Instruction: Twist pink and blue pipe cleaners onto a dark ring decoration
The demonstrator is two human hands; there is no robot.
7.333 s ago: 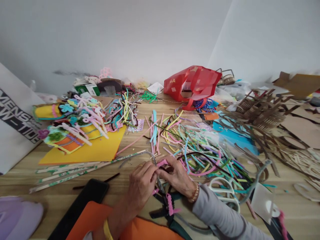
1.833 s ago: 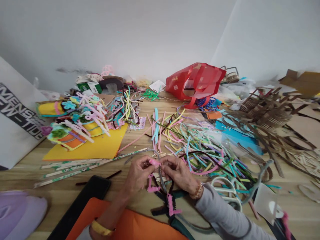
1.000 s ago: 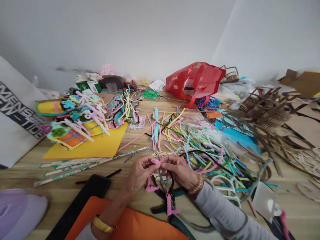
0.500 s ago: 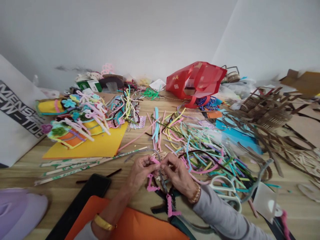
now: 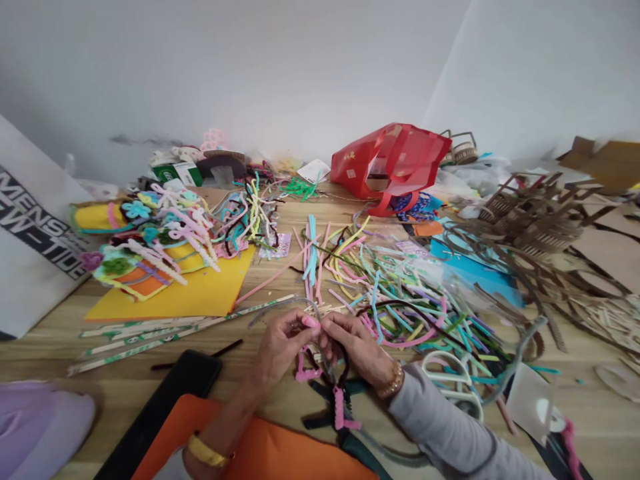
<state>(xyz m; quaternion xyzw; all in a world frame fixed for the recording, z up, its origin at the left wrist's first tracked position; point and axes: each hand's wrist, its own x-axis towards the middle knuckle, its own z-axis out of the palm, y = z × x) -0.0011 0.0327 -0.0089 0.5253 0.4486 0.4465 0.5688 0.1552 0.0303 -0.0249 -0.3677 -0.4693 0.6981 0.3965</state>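
My left hand [image 5: 276, 347] is closed, its thumb and fingers pinching a pink coiled pipe cleaner [image 5: 310, 322]. Close against it, my right hand [image 5: 359, 347] pinches a grey pipe cleaner [image 5: 274, 304] that arcs up and over to the left. Where the fingertips meet, the exact hold is partly hidden. A dark loop [image 5: 346, 365] hangs under the right fingers. Below the hands, bent pink pipe cleaner pieces [image 5: 339, 408] show near a black-handled tool [image 5: 320, 421], whose kind I cannot make out.
White-handled scissors [image 5: 447, 377] lie by my right forearm. Beyond them spreads a heap of coloured pipe cleaners [image 5: 410, 307]. Decorated craft pieces rest on yellow sheets [image 5: 220, 293] at left. A red bag [image 5: 357, 160] stands at the back. Orange sheet [image 5: 280, 453] and black phone-like slab [image 5: 193, 377] are in front.
The right fingers have shifted slightly, their tips now nearer the left hand. A dark loop shows more plainly beneath them. The pink coil has turned a little in the left fingers.
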